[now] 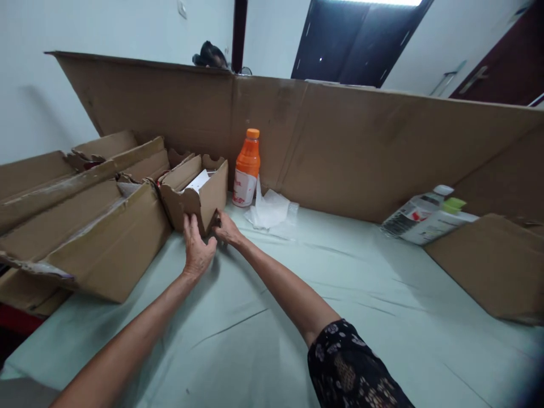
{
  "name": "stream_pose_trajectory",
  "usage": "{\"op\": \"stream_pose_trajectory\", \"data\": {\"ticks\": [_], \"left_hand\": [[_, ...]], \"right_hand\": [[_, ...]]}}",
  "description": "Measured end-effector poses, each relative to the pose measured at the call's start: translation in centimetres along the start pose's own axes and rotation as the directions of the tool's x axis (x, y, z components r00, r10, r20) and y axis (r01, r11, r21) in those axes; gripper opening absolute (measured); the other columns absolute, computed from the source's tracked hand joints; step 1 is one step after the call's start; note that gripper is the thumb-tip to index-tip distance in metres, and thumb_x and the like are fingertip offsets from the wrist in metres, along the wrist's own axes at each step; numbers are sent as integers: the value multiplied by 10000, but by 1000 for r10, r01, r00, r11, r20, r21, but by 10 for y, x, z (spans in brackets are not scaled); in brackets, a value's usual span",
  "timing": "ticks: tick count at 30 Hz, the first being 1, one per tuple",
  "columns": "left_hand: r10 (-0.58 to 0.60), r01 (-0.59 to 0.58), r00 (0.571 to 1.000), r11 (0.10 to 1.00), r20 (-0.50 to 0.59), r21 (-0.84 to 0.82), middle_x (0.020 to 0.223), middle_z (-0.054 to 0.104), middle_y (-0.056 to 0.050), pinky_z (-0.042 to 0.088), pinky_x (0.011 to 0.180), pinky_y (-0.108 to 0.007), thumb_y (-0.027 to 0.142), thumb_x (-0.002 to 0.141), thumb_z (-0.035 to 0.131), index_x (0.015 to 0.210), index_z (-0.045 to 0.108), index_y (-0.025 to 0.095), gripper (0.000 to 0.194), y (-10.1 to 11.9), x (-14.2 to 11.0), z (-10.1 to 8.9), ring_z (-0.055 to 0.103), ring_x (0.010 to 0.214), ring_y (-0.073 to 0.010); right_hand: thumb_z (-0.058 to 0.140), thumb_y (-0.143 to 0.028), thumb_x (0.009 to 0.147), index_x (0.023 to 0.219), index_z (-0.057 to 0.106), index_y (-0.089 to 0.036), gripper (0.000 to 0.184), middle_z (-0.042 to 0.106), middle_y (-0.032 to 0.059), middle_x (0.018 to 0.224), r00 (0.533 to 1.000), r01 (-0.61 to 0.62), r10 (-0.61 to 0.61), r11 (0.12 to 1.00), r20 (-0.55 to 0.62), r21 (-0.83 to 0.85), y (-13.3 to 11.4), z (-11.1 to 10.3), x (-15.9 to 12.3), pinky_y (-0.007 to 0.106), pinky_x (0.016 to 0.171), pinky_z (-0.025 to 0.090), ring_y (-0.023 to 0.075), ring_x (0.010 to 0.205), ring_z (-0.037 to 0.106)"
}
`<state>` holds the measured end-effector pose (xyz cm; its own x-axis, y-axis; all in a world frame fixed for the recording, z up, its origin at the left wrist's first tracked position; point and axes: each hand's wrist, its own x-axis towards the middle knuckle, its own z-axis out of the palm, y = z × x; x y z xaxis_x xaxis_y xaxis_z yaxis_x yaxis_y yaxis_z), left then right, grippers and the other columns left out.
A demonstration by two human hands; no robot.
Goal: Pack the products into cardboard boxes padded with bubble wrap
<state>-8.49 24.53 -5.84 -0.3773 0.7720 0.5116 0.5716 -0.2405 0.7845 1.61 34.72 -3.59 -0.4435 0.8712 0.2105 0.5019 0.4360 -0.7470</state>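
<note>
A small open-topped cardboard box (215, 192) stands at the back left of the table, with white paper (199, 180) inside. Against its front face lie the stretched fingers of my left hand (199, 252), the thumb held apart. My right hand (228, 229) is at the box's lower right edge, its fingers bent round the bottom corner and its fingertips partly hidden. Just behind the right hand stands an orange bottle (247, 170) with an orange cap and a white label. Beside the bottle lies a crumpled white tissue (272, 208).
Several larger cardboard boxes (123, 238) crowd the left side. A tall cardboard panel (340, 147) closes off the back. On the right, a clear plastic bottle (419, 209) and a green-capped white pack (437, 224) lean near a cardboard flap (488, 266). Pale green cloth (297, 317) covers the table.
</note>
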Motion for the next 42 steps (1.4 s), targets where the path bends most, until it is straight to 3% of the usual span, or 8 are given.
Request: {"op": "stream_pose_trajectory", "data": {"ticks": [7,11,18,23,28,34,38,42], "left_hand": [[-35,35,999,999,39,4,1655,254,-245,258,1263,-519,188,732,652,1504,394,107,818,-28,1,12,251,1559,-357],[-59,58,998,998,37,19,1631,308,-232,260,1264,-520,203,746,638,1485,421,119,774,-30,-1,9,282,1546,-348],[-125,123,992,991,37,48,1459,457,-236,436,1145,-526,241,741,638,1442,462,122,732,-28,-3,1,486,1384,-360],[-142,140,990,987,25,76,1194,579,-152,477,1081,-509,258,725,607,1303,565,134,592,-26,-3,-1,593,1183,-313],[-125,119,991,988,48,101,1092,613,-125,509,1004,-502,282,714,570,1148,655,157,460,-20,-3,-2,624,1007,-293],[-85,75,992,990,89,118,1082,645,-122,496,1025,-477,256,694,549,990,688,191,334,-16,-1,-4,600,1098,-310],[-90,77,990,990,105,119,1098,655,-130,524,977,-472,269,684,551,967,691,193,325,-15,-1,-5,612,1093,-317],[-97,83,989,988,108,132,1082,667,-141,522,986,-501,281,678,555,933,690,190,303,-10,0,-8,610,1129,-344]], "right_hand": [[572,-98,756,1473,516,-146,721,570,130,1503,999,18,-18,1000,42,8,12,3,-11,407,1193,402,253,1396,525],[550,-75,771,1407,599,-155,643,590,112,1489,998,38,-38,999,55,-5,10,2,-16,393,1204,389,239,1398,529],[581,-82,809,1220,730,-242,466,713,22,1320,997,50,-45,996,68,-79,2,-11,-20,359,1121,466,208,1259,630],[587,-94,854,1158,749,-197,359,538,91,1532,998,31,-41,977,-44,-211,1,-44,-39,449,1218,298,253,1443,435],[671,-181,856,1226,731,-201,375,359,116,1650,975,-134,60,927,-216,-350,14,-80,-41,520,1217,239,320,1535,260],[624,-166,866,1328,630,-151,463,534,186,1507,932,-272,203,939,-300,-210,41,-119,-34,600,1194,289,363,1448,415],[510,-254,939,1455,519,-176,522,533,126,1527,880,-270,221,961,-420,-60,53,-159,-37,465,1193,362,267,1414,475],[413,-309,971,1481,478,-123,546,573,162,1479,850,-285,294,955,-438,86,63,-183,-47,399,1033,512,221,1268,608]]}}
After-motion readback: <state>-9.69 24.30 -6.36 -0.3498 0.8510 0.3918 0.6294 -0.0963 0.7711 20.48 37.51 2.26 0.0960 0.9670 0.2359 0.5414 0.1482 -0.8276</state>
